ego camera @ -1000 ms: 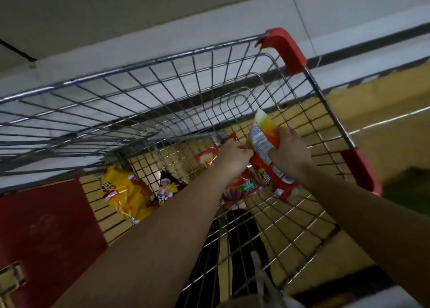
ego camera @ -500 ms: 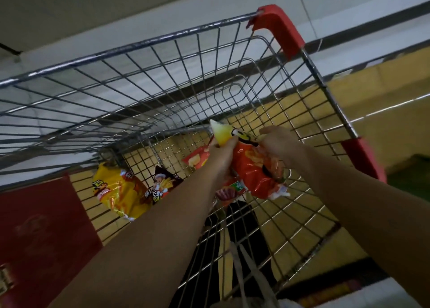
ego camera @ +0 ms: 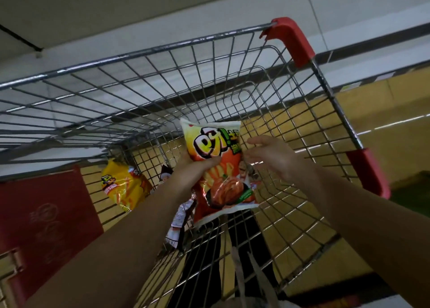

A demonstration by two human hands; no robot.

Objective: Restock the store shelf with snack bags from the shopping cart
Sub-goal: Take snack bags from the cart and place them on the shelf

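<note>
An orange-red snack bag (ego camera: 221, 175) with a yellow top is held upright over the wire shopping cart (ego camera: 162, 79), its printed front facing me. My left hand (ego camera: 193, 175) grips its left edge, thumb across the front. My right hand (ego camera: 267, 156) touches the bag's right edge with fingers spread. A yellow snack bag (ego camera: 123, 189) lies in the cart's far left corner. A dark bag (ego camera: 181, 219) shows under my left forearm, partly hidden.
Red plastic corner guards (ego camera: 293, 42) cap the cart's right side, with another red guard (ego camera: 370, 172) lower down. A red panel (ego camera: 39, 217) stands left of the cart. Yellow floor (ego camera: 372, 102) and a white wall (ego camera: 209, 12) lie beyond.
The orange-red bag has been turned from edge-on to front-facing and lifted higher above the cart floor. Both hands rose with it.
</note>
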